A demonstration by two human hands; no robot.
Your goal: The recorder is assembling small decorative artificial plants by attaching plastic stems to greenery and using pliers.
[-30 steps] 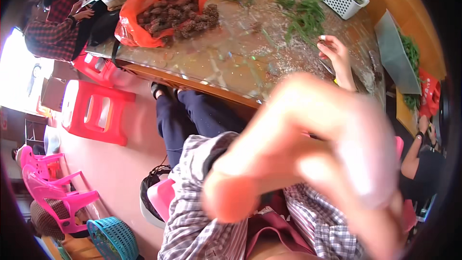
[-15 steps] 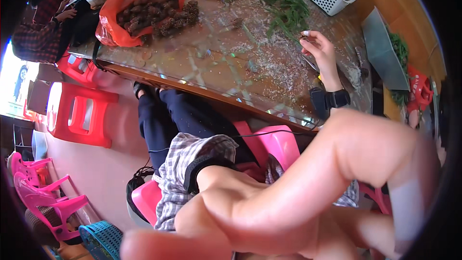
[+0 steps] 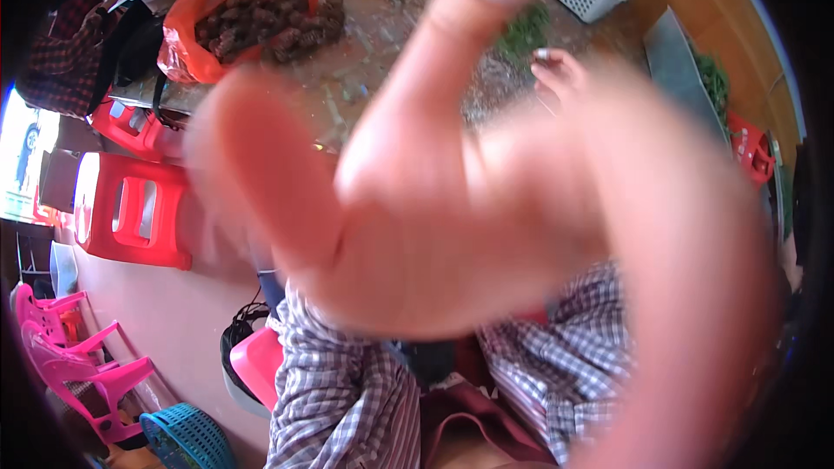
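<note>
Littered tabletop [image 3: 369, 54] keeps green sprigs [image 3: 527, 28] just beyond the right hand [image 3: 563, 75], probably for easy reach, its fingers too hidden to tell; left hand [image 3: 469, 217] looms blurred, fingers spread apart

I'm looking down from the person's head, seeing the table [image 3: 360, 87] along the top, the floor [image 3: 187, 321] at lower left, and a blurry hand [image 3: 426, 217] filling the middle, very near.
</note>
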